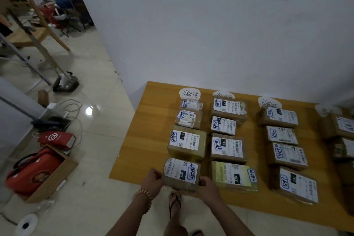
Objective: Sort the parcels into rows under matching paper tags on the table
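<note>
**Here, both your hands clasp the nearest parcel**

Your left hand [152, 178] and your right hand [207, 184] hold one brown parcel [181, 175] between them, with the fingers curled over its left and right sides. The parcel is right at the near edge of the table [153, 120], close to the near left corner. You cannot tell whether its underside rests on the wood. Its white label faces up and carries a handwritten sticker framed in blue.

Beyond it, three more parcels run in a line toward the far edge and end at a rounded paper tag [189, 94] with handwriting on it. To the right, a second tag [223, 95] and a third tag [269, 101] each head a line of four parcels. The nearest parcel in the second line, a yellowish parcel [233, 176], lies just beside your right hand. A fourth tag [327, 110] sits near the right edge, above parcels that are partly cut off from view.

You wear a bead bracelet [142, 195] on your left wrist. On the floor left of the table, a red bag [32, 172] lies in an open cardboard box [57, 180].
</note>
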